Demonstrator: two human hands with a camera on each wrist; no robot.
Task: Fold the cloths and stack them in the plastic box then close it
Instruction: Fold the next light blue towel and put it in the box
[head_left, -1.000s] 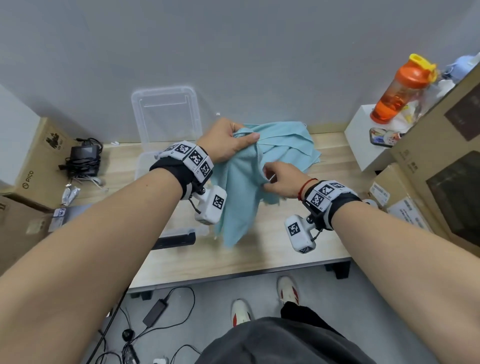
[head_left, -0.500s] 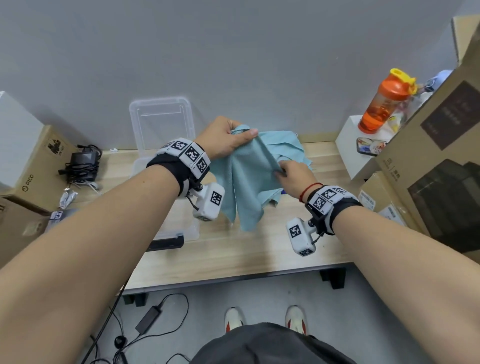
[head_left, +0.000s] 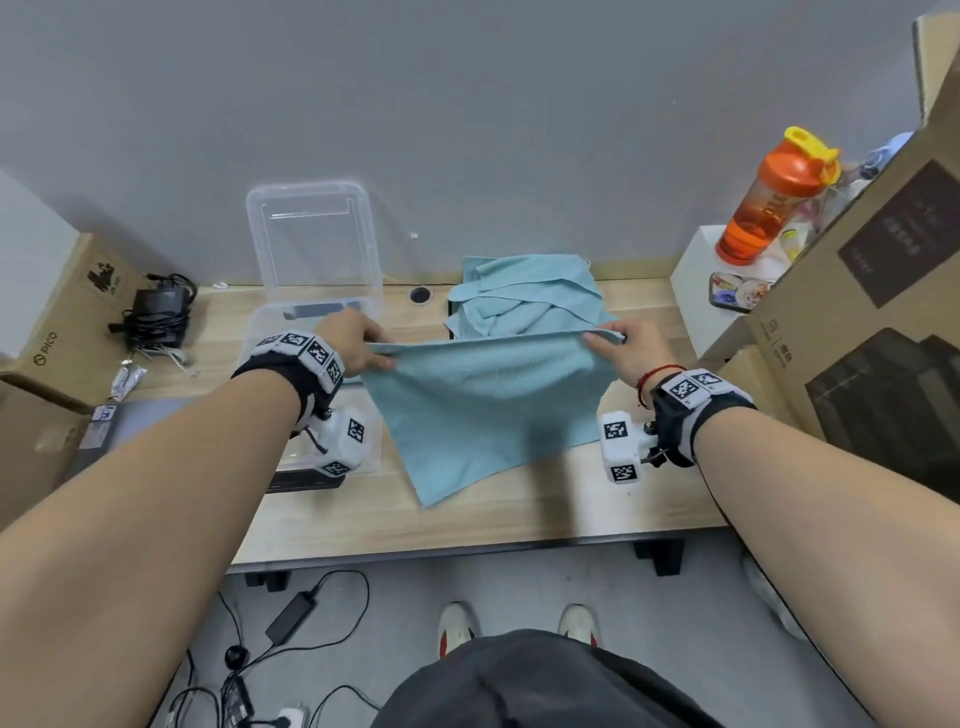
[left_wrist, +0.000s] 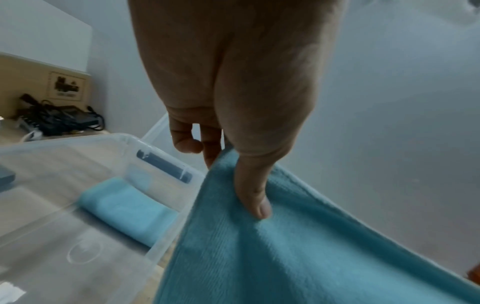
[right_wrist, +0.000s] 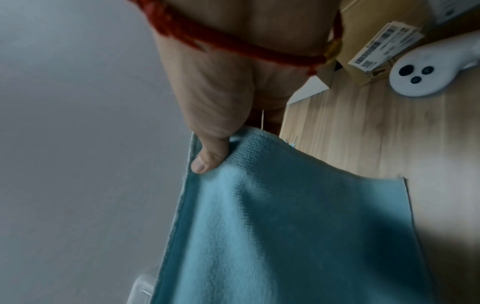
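A light blue cloth (head_left: 483, 410) hangs spread out above the wooden table, stretched between my two hands. My left hand (head_left: 358, 348) pinches its upper left corner, thumb on the near side of the cloth (left_wrist: 285, 246). My right hand (head_left: 618, 345) pinches the upper right corner, thumb pressed on the cloth (right_wrist: 285, 226). Behind it lies a heap of more blue cloths (head_left: 524, 296). The clear plastic box (head_left: 260, 332) sits at my left with its lid (head_left: 311, 234) leaning up against the wall. A folded blue cloth (left_wrist: 124, 211) lies inside the box (left_wrist: 64, 236).
Cardboard boxes (head_left: 857, 291) crowd the right side, with an orange shaker bottle (head_left: 769, 202) on a white box. A Pico box (head_left: 67, 322) and a black charger with cables (head_left: 156, 312) are on the left. A white controller (right_wrist: 428, 74) lies on the table at the right.
My hands have moved apart, and the bunched cloth is now stretched flat between them, lifted clear of the heap behind.
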